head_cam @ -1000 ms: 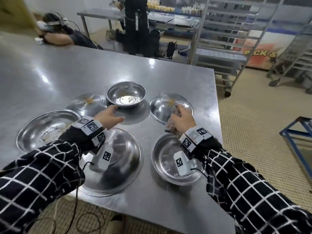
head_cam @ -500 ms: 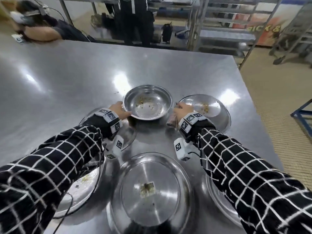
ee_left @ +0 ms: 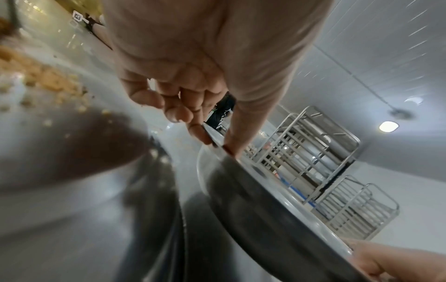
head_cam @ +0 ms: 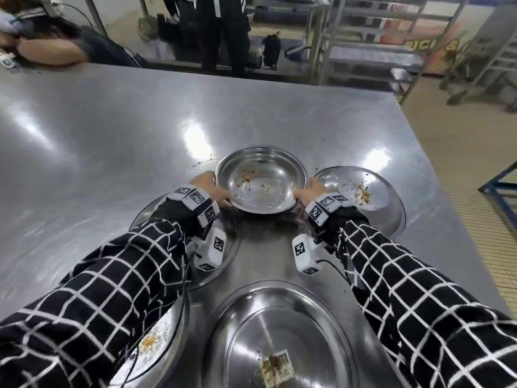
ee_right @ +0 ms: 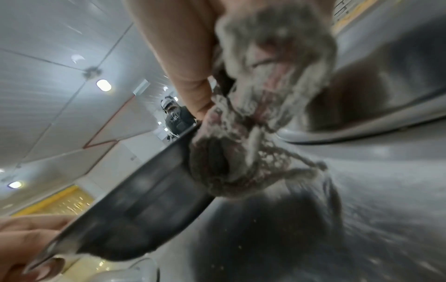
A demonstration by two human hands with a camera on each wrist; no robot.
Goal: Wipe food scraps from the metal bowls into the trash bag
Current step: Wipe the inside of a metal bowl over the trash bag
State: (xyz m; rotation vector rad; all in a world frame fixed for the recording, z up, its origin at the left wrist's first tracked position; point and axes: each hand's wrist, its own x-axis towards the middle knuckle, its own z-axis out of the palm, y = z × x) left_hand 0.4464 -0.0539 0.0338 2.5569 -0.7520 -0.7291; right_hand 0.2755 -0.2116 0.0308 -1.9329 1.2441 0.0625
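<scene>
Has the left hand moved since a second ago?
Yes. The left hand went forward from over the big near pan to the deep bowl, and now grips its left rim.

The head camera looked forward and down from above the steel table [head_cam: 112,130], taking in both sleeved arms. Each wrist camera sat low and very close, looking up along its hand past the rim toward the ceiling. All three shared the small bowl [head_cam: 261,180] [ee_left: 265,206] [ee_right: 144,200].
</scene>
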